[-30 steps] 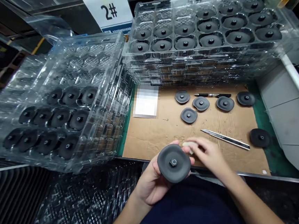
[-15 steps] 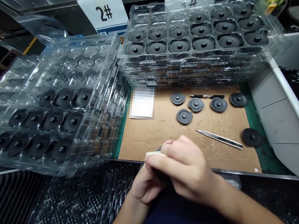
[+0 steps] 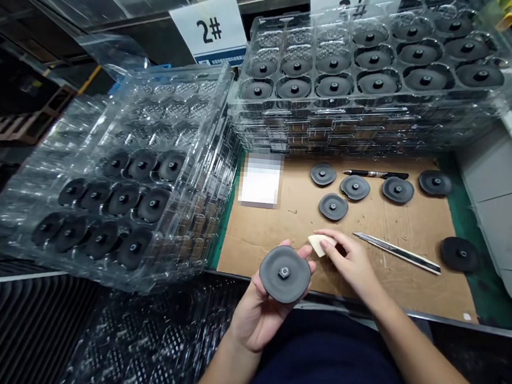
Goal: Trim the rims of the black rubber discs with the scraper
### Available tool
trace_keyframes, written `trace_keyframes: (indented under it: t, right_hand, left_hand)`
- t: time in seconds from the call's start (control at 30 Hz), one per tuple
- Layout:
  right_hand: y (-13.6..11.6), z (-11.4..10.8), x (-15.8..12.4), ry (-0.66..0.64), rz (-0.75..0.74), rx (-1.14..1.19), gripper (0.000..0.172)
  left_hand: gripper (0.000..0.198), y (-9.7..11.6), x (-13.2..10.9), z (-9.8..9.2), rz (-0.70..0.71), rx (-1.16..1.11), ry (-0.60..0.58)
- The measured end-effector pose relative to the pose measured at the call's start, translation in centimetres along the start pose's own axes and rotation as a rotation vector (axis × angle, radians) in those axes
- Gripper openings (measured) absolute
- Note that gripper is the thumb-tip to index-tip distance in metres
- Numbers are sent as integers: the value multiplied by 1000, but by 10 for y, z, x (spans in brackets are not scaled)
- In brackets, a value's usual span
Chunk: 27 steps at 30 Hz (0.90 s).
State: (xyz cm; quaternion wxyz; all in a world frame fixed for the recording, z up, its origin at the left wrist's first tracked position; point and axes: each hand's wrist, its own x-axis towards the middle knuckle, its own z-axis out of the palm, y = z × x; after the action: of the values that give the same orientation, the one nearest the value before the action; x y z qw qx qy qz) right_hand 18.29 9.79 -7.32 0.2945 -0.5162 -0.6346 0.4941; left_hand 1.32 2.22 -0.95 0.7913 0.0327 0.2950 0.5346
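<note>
The left hand [image 3: 262, 324] lies palm up low in the view, its fingers [image 3: 307, 253] curled upward and its wrist [image 3: 235, 357] angled down toward the bottom edge. The right hand [image 3: 350, 266] reaches across from the lower right, palm down, thumb and fingertips pinched together just beside the left fingertips. The bare right forearm [image 3: 429, 362] slants along a long diagonal

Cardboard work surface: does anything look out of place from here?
One dark grey disc stands apart from the others, straddling the right edge of the cardboard sheet and resting partly on the green mat. The rest lie grouped nearer the pen.
</note>
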Motion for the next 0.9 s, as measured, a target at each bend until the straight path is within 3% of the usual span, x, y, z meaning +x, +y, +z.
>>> trace_keyframes:
  t: [0.13, 0.27, 0.33, 0.43, 0.47, 0.63, 0.7, 0.8, 0.83, 0.9]
  right_hand:
    - [1, -7, -1, -14, 24, -30, 27]
    - [-31, -27, -12, 62, 21, -67, 25]
    - [-59, -34, -20, 107, -134, -105, 24]
    - [-93, -33, -24, 58, -558, -193, 32]
    - [-100, -31, -23, 40, -626, -227, 33]
    - [-100, -24, -11, -133, -457, -374, 26]
    - [-98, -20, -13, -88, -506, -336, 27]
    - [-98, -14, -26, 93, -522, -250, 32]
    - [-97, -15, -32, 86, -485, -214, 31]
    - [-92, -19, -41, -60, -381, -96, 27]
  left_hand:
    - [53, 2, -2, 3, 25, 32, -11]
    - [56, 1, -2, 11, 50, 107, -10]
    - [58, -2, 0, 15, 87, 142, 9]
    - [71, -7, 3, 17, 123, 199, 71]
    - [73, -8, 3, 16, 142, 220, 104]
    - [67, -7, 4, 6, 248, 245, 199]
    - [65, -6, 4, 6, 290, 230, 200]
    - [60, -4, 6, 11, 329, 245, 201]
    - [59, -3, 6, 13, 326, 251, 192]
    - [56, -1, 7, 15, 315, 241, 157]
